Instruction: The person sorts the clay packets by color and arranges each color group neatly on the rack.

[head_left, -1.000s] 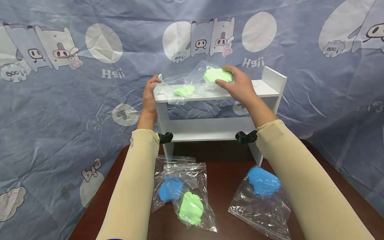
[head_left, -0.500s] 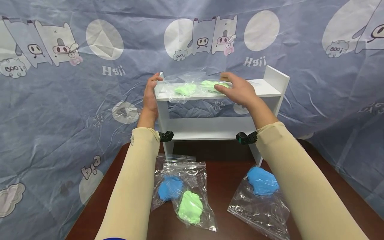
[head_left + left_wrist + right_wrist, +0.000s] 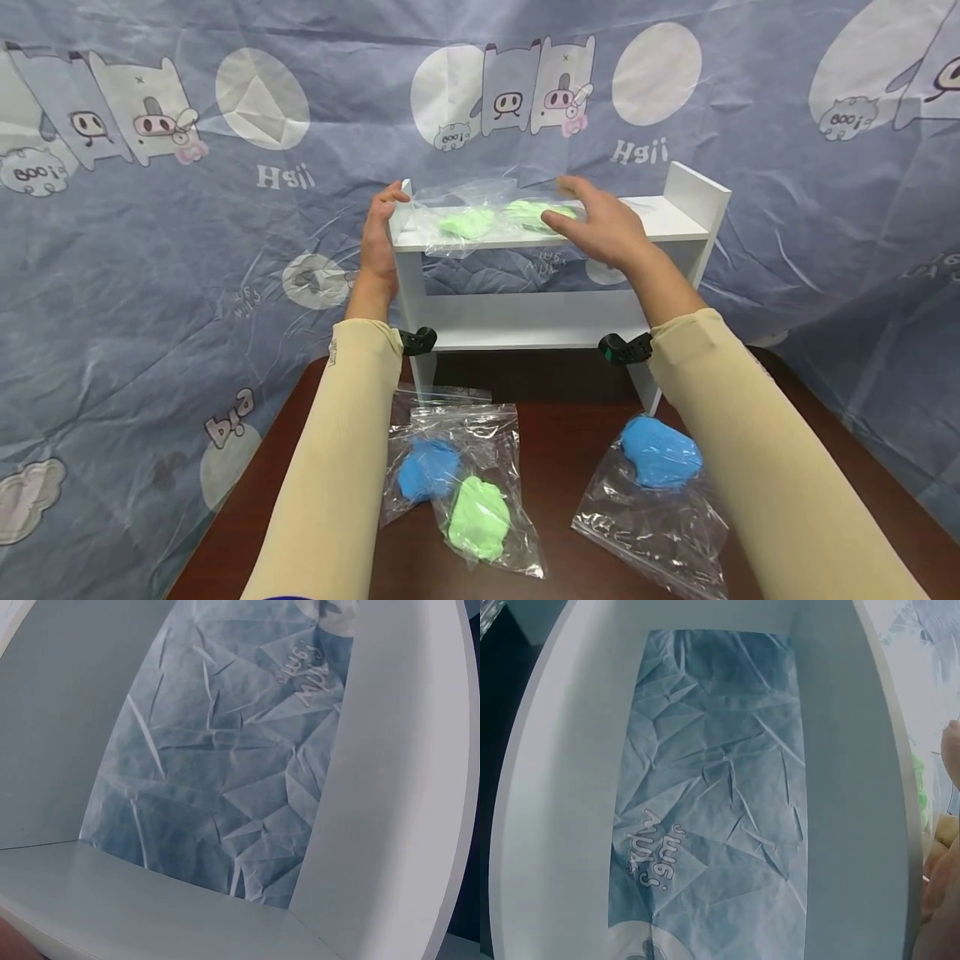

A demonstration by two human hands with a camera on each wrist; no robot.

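Note:
On the upper board of a white shelf (image 3: 667, 218) lie two clear zip bags, each with a light green lump like modelling clay. The left green bag (image 3: 467, 223) droops over the front edge. Beside it, the right green bag (image 3: 525, 213) lies partly behind my right hand (image 3: 603, 225). That hand hovers with thumb and fingers apart at the bag's right end. My left hand (image 3: 380, 242) grips the shelf's left side panel, its fingers bent over the top. Little of either hand shows in the wrist views.
Below, on the dark brown table (image 3: 555, 500), a bag with a blue lump (image 3: 429, 471) lies partly under a bag with a green lump (image 3: 480, 518). Another blue-lump bag (image 3: 660, 452) is at the right, next to my sleeve. A patterned blue cloth (image 3: 225, 208) hangs behind.
My right hand has lowered the right green bag onto the upper board, let go of it and drawn slightly back. The left hand has stayed at the side panel.

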